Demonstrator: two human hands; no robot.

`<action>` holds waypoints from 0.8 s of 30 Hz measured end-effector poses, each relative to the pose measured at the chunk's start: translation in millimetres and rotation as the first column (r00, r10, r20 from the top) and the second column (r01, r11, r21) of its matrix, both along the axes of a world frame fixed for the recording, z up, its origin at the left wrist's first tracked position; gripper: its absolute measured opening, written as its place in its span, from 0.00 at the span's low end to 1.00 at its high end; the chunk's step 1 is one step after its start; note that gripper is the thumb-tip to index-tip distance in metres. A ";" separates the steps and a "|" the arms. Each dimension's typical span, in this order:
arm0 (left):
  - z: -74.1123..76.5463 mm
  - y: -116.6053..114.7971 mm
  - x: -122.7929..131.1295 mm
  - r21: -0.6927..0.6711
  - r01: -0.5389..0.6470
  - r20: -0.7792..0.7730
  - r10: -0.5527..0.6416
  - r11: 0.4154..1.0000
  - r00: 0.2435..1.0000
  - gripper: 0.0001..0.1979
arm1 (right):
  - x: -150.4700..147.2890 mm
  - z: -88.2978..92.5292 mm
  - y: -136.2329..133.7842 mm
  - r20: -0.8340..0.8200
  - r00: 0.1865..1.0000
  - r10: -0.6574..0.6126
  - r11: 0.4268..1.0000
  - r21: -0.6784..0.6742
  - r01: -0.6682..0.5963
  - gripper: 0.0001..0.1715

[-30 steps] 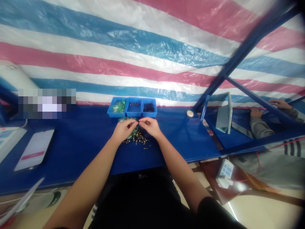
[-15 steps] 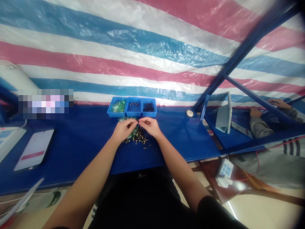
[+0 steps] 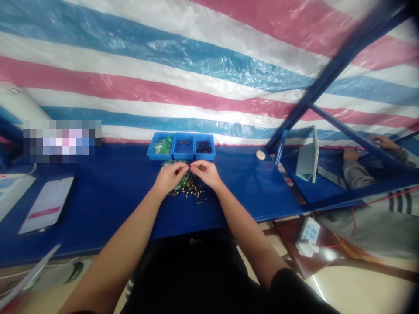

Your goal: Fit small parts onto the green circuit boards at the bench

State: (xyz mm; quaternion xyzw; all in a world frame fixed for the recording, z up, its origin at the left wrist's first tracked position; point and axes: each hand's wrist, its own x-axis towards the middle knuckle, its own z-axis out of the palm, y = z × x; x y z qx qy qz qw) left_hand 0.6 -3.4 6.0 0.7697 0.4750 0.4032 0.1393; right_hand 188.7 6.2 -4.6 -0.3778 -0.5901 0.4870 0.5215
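Note:
My left hand (image 3: 169,176) and my right hand (image 3: 206,173) meet fingertip to fingertip over the blue table (image 3: 114,192), both pinched on a tiny part too small to name. Under and just in front of them lies a scatter of small brass parts (image 3: 191,190) and some green pieces (image 3: 176,164). Right behind the hands stand three small blue bins: the left bin (image 3: 161,146) holds green pieces, the middle bin (image 3: 184,146) a few brass parts, the right bin (image 3: 205,147) dark parts.
A phone (image 3: 47,204) lies on the table's left, beside a white device (image 3: 8,192). A small round white object (image 3: 261,155) sits by a blue frame post (image 3: 314,93). At the right, another person's hands (image 3: 366,148) work beyond a tablet (image 3: 307,155). A striped tarp hangs behind.

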 end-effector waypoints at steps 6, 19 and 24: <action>-0.7 0.1 0.3 0.005 -0.009 0.018 0.009 1.000 1.000 0.16 | 0.3 2.8 -1.2 0.000 1.000 0.003 1.000 0.009 -0.003 0.18; -1.5 -0.6 1.0 0.002 0.024 0.042 -0.024 1.000 0.999 0.15 | 0.1 2.2 -0.3 -0.033 0.999 0.029 1.000 -0.008 -0.029 0.18; -0.5 0.1 0.5 -0.002 0.030 0.024 -0.030 1.000 0.999 0.15 | -0.5 0.4 -0.1 -0.016 1.000 0.027 0.999 -0.016 -0.027 0.20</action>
